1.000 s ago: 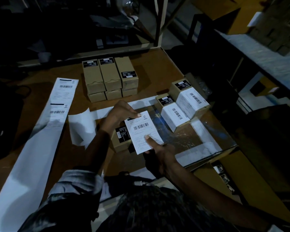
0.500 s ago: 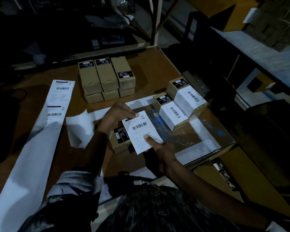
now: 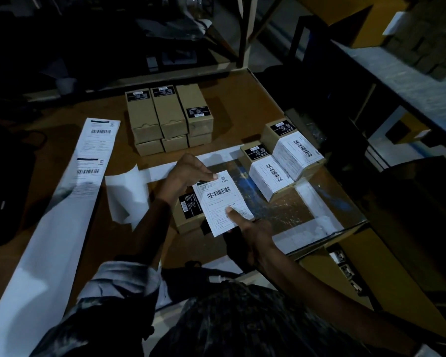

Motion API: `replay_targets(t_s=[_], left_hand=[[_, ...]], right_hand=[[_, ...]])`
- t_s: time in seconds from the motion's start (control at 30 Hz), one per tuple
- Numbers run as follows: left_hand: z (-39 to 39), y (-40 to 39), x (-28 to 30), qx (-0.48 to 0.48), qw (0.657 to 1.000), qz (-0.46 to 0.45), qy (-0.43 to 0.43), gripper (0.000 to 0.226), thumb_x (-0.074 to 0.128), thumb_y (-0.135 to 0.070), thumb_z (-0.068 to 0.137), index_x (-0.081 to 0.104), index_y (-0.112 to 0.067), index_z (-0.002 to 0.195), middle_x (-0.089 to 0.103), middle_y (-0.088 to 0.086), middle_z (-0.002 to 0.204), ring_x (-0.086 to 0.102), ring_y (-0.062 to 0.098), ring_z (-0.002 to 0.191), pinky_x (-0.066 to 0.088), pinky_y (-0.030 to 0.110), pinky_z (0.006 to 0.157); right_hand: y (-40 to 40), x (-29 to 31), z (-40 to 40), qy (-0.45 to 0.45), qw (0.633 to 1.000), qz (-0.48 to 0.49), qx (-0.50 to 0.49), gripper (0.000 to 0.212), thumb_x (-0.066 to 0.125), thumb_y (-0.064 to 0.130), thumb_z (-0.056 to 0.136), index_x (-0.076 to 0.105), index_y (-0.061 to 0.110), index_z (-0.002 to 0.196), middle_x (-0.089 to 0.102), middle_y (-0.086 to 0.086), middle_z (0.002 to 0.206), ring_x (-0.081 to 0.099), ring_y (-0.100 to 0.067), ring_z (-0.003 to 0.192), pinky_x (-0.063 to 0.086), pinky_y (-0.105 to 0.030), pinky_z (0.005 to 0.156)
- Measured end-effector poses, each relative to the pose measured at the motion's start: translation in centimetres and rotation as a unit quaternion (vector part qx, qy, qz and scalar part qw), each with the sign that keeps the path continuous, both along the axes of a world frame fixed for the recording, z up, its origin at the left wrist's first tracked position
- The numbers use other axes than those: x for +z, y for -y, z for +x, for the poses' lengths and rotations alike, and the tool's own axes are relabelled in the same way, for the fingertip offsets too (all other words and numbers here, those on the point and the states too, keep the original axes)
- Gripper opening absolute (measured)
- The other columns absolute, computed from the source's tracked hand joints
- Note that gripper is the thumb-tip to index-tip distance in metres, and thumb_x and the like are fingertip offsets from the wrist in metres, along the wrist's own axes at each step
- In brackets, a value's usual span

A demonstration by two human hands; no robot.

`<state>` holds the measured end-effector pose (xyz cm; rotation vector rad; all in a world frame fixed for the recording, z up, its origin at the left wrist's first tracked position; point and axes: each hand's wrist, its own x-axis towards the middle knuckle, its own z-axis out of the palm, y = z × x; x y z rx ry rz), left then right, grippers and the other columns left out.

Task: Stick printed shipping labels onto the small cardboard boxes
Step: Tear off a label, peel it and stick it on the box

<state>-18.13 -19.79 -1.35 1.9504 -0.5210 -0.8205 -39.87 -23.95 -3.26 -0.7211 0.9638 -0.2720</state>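
Observation:
A white shipping label (image 3: 220,198) with a barcode lies over a small cardboard box (image 3: 188,217) near the table's front. My left hand (image 3: 188,173) pinches the label's top left corner. My right hand (image 3: 250,231) holds its lower right edge, thumb pressed on the paper. The box shows a black sticker on its left part; the rest is hidden under the label. Two boxes with white labels on them (image 3: 273,181) (image 3: 298,152) sit to the right. A stack of unlabelled boxes (image 3: 169,117) stands behind. A long strip of printed labels (image 3: 88,161) runs along the left.
A curled piece of white backing paper (image 3: 125,194) lies left of my left arm. The wooden table (image 3: 242,104) ends at a post at the back right and drops off at the right edge. Dark shelving and a counter (image 3: 407,81) are on the right.
Both hands and the label have stayed over the box with almost no shift; only the camera view has drifted slightly.

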Motion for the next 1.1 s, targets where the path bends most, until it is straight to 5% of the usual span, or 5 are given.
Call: replay_targets(t_s=[0.17,0.43,0.7,0.9,1.1], left_hand=[[-0.7,-0.6,-0.5,-0.015,0.999,-0.027,0.025,0.023,0.088,-0.011,0.072,0.078,0.004,0.086,0.075,0.01,0.081,0.069,0.017,0.077,0.047,0.024,0.071],[-2.4,-2.6,-0.3,-0.034,0.996,-0.017,0.085,0.042,0.091,-0.031,0.068,0.073,-0.011,0.1,0.074,-0.001,0.095,0.07,0.018,0.093,0.05,0.022,0.071],[-5.0,-5.4,-0.5,0.089,0.983,0.019,0.163,0.099,0.078,-0.048,0.081,0.018,-0.026,0.155,0.066,0.003,0.128,0.065,0.023,0.11,0.057,0.033,0.082],[-6.9,-6.9,-2.8,0.194,0.97,-0.019,0.143,0.087,0.077,-0.04,0.084,0.022,-0.028,0.151,0.062,0.004,0.126,0.058,0.027,0.12,0.05,0.048,0.099],[-7.7,-6.8,-4.0,0.231,0.958,-0.072,0.156,0.067,0.073,-0.039,0.086,0.034,-0.035,0.141,0.062,-0.011,0.106,0.061,0.009,0.1,0.053,0.046,0.091]], right_hand=[[-0.1,0.3,0.1,-0.008,1.0,-0.013,-0.005,0.029,0.078,0.003,0.084,0.069,-0.006,0.11,0.076,-0.018,0.103,0.076,-0.03,0.088,0.063,-0.038,0.068],[-0.2,0.6,-0.1,-0.009,1.0,-0.019,0.013,0.025,0.078,0.007,0.085,0.069,-0.002,0.107,0.076,-0.017,0.105,0.075,-0.031,0.095,0.06,-0.044,0.086],[1.4,0.7,-1.0,-0.126,0.946,-0.263,0.14,0.027,0.084,0.039,0.08,0.079,0.014,0.086,0.079,0.001,0.082,0.077,-0.017,0.077,0.061,-0.044,0.085],[2.3,2.2,-2.2,-0.288,0.758,-0.571,0.13,0.057,0.058,0.071,0.086,0.065,0.015,0.076,0.07,-0.004,0.078,0.068,-0.024,0.077,0.052,-0.032,0.068],[0.2,2.4,2.0,-0.219,0.607,-0.693,0.32,0.057,0.033,0.066,0.098,0.03,0.044,0.15,-0.001,-0.004,0.165,0.005,-0.037,0.149,0.016,-0.061,0.115]])
